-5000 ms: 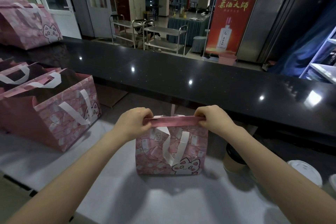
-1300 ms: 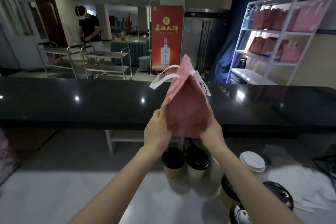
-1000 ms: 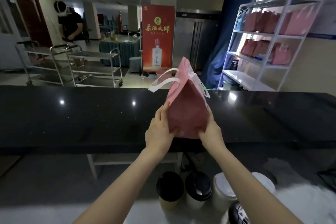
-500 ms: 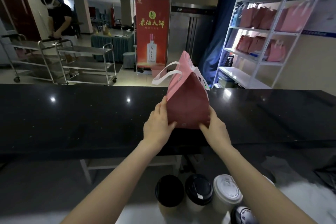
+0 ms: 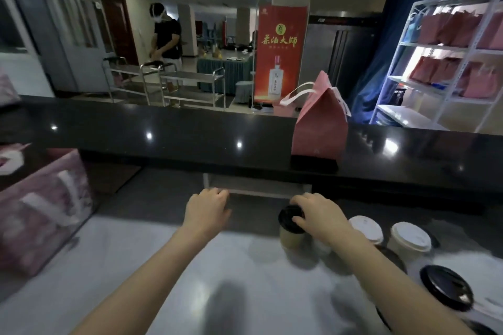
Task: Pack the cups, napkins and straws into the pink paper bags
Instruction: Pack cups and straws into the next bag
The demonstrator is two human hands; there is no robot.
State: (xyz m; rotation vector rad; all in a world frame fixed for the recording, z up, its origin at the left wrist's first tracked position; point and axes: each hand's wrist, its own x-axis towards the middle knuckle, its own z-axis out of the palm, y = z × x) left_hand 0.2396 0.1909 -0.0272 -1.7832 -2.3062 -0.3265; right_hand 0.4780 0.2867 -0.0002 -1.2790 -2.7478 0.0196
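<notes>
Right hand (image 5: 319, 219) grips the lid of the black-lidded cup (image 5: 290, 238) on the white table (image 5: 190, 280). Left hand (image 5: 206, 212) is apart to its left, loosely curled, holding nothing. Beyond both hands, the pink bag (image 5: 319, 128) stands upright on the black counter (image 5: 163, 133), folded shut.

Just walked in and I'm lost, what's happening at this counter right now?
A person is packing takeaway drinks. One closed pink bag stands on the black counter, with no hand on it. The right hand grips a black-lidded cup by its top on the white table; the left hand hovers empty beside it. More lidded cups wait at the right.
</notes>
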